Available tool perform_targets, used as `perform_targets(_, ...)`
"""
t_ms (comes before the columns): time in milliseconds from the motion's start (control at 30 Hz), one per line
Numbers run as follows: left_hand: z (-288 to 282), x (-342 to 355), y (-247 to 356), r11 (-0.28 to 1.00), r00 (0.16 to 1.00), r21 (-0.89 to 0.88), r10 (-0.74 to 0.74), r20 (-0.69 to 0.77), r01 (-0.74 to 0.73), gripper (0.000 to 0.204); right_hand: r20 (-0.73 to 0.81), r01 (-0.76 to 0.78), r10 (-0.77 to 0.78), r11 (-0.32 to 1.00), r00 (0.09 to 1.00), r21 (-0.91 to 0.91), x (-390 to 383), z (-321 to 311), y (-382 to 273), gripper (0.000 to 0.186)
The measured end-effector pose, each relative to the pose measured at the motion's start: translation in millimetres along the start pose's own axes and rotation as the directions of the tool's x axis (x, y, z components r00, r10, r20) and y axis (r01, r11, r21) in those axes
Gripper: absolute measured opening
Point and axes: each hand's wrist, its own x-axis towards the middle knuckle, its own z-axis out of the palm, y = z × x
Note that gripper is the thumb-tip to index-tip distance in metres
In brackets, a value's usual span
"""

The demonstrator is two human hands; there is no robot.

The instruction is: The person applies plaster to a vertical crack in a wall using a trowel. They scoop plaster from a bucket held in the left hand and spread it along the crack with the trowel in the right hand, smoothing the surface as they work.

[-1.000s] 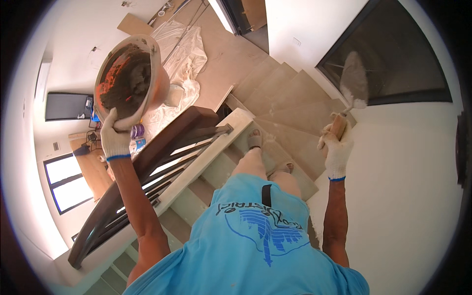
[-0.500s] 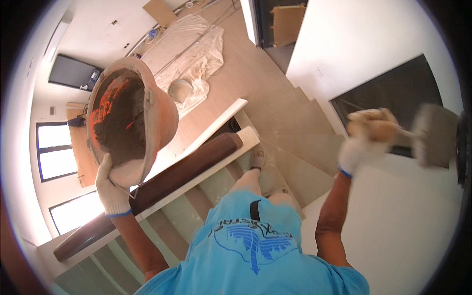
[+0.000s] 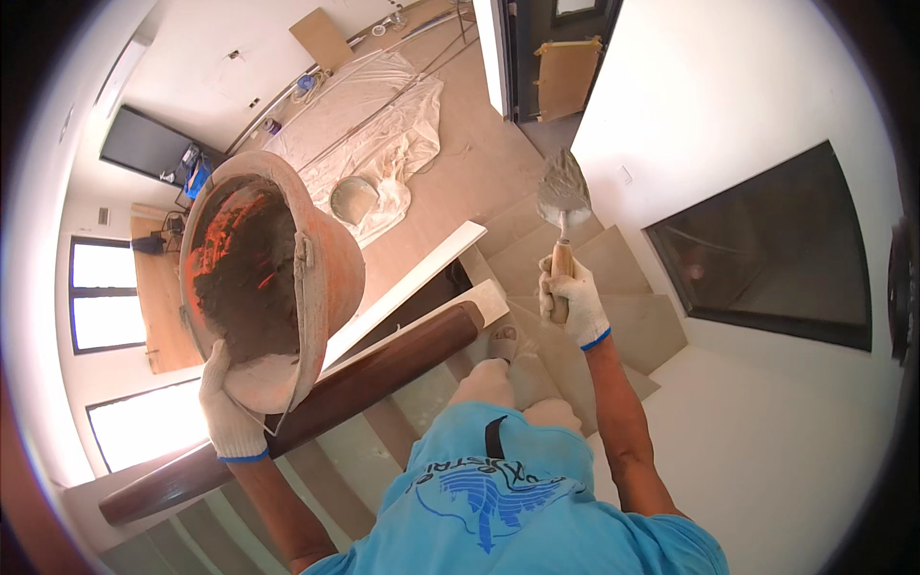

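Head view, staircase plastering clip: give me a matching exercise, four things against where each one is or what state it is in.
Things:
1. orange bucket
2. trowel
3. wooden handrail
4. plastic sheet

Places or states:
A. spread over the floor below the stairs
B. gripped by its wooden handle in the right hand, blade up
C. tipped, with grey mortar inside, its rim held by the left hand
D. running slantwise below the bucket, beside the steps

Pairs: 1-C, 2-B, 3-D, 4-A
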Motion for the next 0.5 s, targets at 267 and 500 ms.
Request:
perform_targets(267,-4,3,27,0.999,0.995,0.053,-0.003,0.098,-0.002,0.037,0.257,-0.081,0.041,0.986,0.966,0.146,-77,35,-26,0.033)
perform_targets(500,-12,28,43,0.999,0.971,0.037,-0.003,0.238,-0.006,0.033,0.402,-0.219,0.069,0.914,0.913,0.341,-156,51,-26,0.04)
